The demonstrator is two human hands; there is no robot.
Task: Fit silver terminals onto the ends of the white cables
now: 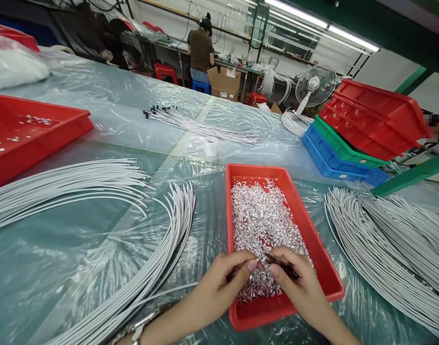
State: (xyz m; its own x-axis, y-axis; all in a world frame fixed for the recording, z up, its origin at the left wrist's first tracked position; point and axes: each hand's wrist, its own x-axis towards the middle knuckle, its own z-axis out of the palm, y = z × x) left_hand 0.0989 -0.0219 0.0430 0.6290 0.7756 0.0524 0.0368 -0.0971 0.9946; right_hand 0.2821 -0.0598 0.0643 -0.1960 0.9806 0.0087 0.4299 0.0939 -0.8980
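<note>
Two bare hands at work above a shallow rectangular red plastic tray on a tabletop covered in clear film. The left hand has its thumb and index finger pinched together on a tiny pale tip, apparently the end of a slender round white cable that runs in from the left and passes behind the hand. The right hand has its fingers closed around a slim dark hand tool, its narrow point directed leftward, near the left fingertips; whether it touches the cable cannot be told. Both hands are over the near part of the tray, above a thick scatter of small shiny silvery scraps.

Handling: the cable is probably light and springy, flexible along its length yet stiff enough to hold a broad curve; its smooth jacket may turn between the fingers. A firm pinch just behind the tip should steady it, whereas the tip itself looks too small for a secure hold. The tool is presumably rigid and best held along its body, clear of the point. The scraps seem thin, light and easily disturbed.

Surroundings: a curved bundle of similar white cables lies left of the tray, and a larger fanned bundle lies to its right.
</note>
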